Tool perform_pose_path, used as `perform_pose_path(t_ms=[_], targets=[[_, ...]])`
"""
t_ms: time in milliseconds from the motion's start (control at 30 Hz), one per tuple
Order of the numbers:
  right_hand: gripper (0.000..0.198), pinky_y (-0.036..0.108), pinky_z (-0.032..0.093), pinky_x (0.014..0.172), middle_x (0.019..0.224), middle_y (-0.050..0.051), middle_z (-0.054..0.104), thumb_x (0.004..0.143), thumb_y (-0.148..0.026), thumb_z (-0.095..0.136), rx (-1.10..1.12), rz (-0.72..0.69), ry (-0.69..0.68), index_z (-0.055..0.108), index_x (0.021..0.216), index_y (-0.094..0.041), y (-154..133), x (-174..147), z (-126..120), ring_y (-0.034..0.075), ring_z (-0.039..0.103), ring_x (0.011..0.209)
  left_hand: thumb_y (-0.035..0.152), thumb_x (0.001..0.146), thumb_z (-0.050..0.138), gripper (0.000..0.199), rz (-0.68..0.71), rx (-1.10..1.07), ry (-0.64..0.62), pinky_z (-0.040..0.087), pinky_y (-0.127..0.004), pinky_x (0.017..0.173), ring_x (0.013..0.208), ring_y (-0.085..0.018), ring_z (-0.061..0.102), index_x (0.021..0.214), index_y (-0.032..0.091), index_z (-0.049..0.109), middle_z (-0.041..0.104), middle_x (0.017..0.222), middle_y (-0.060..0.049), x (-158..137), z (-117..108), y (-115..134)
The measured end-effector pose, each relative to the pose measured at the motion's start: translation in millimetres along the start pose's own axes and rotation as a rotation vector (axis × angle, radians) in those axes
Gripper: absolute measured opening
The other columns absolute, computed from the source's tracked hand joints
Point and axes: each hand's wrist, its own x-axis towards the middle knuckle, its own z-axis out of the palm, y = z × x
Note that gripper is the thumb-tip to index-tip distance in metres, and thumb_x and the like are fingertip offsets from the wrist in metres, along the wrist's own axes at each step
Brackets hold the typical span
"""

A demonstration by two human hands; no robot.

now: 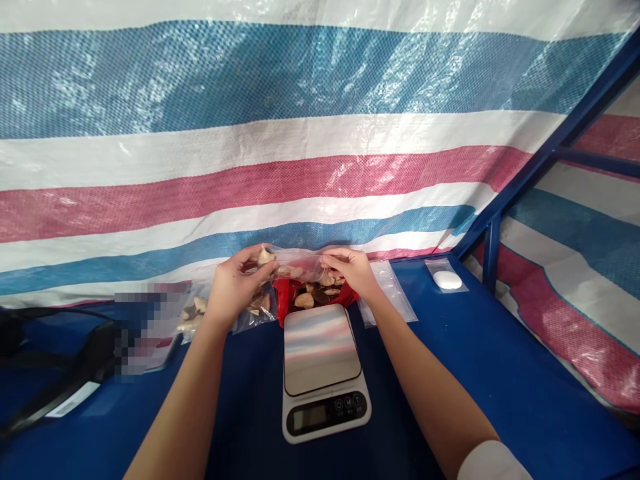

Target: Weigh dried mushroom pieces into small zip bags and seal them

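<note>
A clear plastic bag (295, 255) is stretched between my two hands, with pale dried slices showing in or behind it. My left hand (235, 283) is closed on the bag's left end, and a pale dried piece (267, 256) shows between its thumb and fingers; whether it lies inside the bag I cannot tell. The fingers of my right hand (353, 268) pinch the bag's other end. Below the bag sits an open red bag (283, 300) filled with brown and tan dried slices (304, 301). A kitchen scale (323, 353) with a bare metal plate stands in front of it.
Clear bags of dried pieces (194, 313) (259, 310) lie at the left. Flat clear bags (393, 293) are on the right, and a white rounded object (447, 280) lies farther right. Black equipment (75, 373) is at far left. Striped sheeting (260, 173) hangs behind the blue table (450, 373).
</note>
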Motion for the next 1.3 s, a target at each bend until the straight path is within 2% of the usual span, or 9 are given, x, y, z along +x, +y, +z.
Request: perform_pose_path(t_ms=[200, 500, 667, 900, 1033, 1300], targets=[[0.038, 0.033, 0.062, 0.075, 0.089, 0.006, 0.077, 0.069, -0.048, 0.081, 0.029, 0.011, 0.042, 0.078, 0.093, -0.018, -2, 0, -4, 0.022, 0.073, 0.086, 0.058, 0.072, 0.077, 0.059, 0.03, -0.091, -0.01, 0.056, -0.04, 0.096, 0.102, -0.028, 0.071, 0.115, 0.017, 0.073, 0.077, 0.108, -0.009, -1, 8, 3], [0.044, 0.037, 0.064, 0.078, 0.09, 0.006, 0.077, 0.067, -0.05, 0.084, 0.033, 0.039, 0.062, 0.078, 0.096, -0.018, 5, 5, -17, 0.023, 0.073, 0.086, 0.055, 0.079, 0.072, 0.052, 0.092, -0.063, -0.014, 0.053, -0.041, 0.101, 0.108, -0.028, 0.07, 0.119, 0.02, 0.073, 0.075, 0.118, -0.009, -4, 27, 0], [0.037, 0.035, 0.063, 0.074, 0.081, 0.004, 0.075, 0.069, -0.05, 0.082, -0.038, 0.062, 0.031, 0.078, 0.09, -0.019, 9, 5, -20, 0.021, 0.072, 0.079, 0.053, 0.081, 0.071, 0.049, 0.098, -0.036, 0.0, 0.053, -0.04, 0.102, 0.107, -0.027, 0.071, 0.118, 0.021, 0.074, 0.076, 0.116, -0.008, -5, 29, -5], [0.03, 0.036, 0.062, 0.073, 0.086, 0.004, 0.077, 0.075, -0.048, 0.076, -0.166, 0.028, -0.012, 0.079, 0.09, -0.021, 8, 4, -22, 0.021, 0.072, 0.077, 0.053, 0.08, 0.072, 0.051, 0.099, -0.03, 0.025, 0.054, -0.04, 0.101, 0.106, -0.027, 0.071, 0.12, 0.021, 0.074, 0.076, 0.117, -0.008, -5, 32, -12], [0.031, 0.037, 0.062, 0.076, 0.088, 0.006, 0.077, 0.076, -0.047, 0.076, -0.183, 0.031, -0.037, 0.079, 0.093, -0.021, 13, 4, -24, 0.022, 0.072, 0.08, 0.052, 0.082, 0.072, 0.049, 0.115, -0.027, 0.028, 0.054, -0.039, 0.101, 0.105, -0.027, 0.072, 0.121, 0.022, 0.074, 0.077, 0.115, -0.007, -5, 32, -17], [0.028, 0.036, 0.063, 0.074, 0.081, 0.005, 0.076, 0.076, -0.045, 0.075, -0.175, 0.057, -0.006, 0.078, 0.087, -0.02, 19, 7, -22, 0.02, 0.07, 0.071, 0.05, 0.082, 0.072, 0.047, 0.135, -0.07, 0.044, 0.057, -0.038, 0.097, 0.102, -0.027, 0.073, 0.117, 0.019, 0.076, 0.078, 0.114, -0.007, -4, 31, -16]])
